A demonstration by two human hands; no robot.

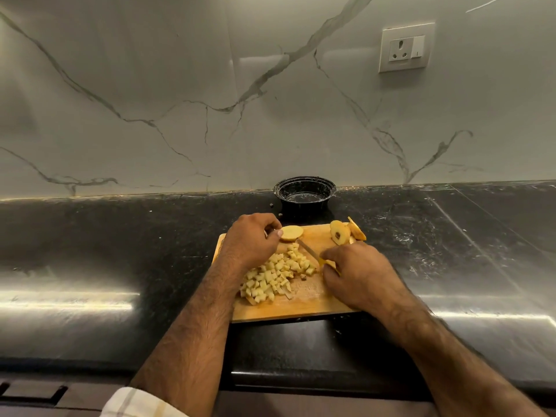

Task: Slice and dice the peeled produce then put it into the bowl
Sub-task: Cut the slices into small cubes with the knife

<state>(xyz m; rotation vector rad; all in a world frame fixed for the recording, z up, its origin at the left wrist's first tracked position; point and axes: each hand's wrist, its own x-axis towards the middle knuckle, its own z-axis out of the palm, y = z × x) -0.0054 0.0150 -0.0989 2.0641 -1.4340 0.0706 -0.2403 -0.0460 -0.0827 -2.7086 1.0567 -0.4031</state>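
A: Left hand [251, 239]: fingers curled, pinching the slice [291, 233]. Right hand [358, 275]: closed round the knife [310, 251].
B: Produce?
A: Dice [275, 275] heaped mid-board [301, 308]; more slices [346, 231] at far edge. Bowl [304, 192] behind, empty.
B: Risk?
A: Blade near left fingertips; a slip could nick them, scatter dice onto table [120, 236].

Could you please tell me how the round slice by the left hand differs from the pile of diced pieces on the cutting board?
The round slice is one flat, uncut disc; the diced pieces are many small cubes. The slice lies at the board's far edge, the pile mid-board. Both are pale yellow and rest on the cutting board.
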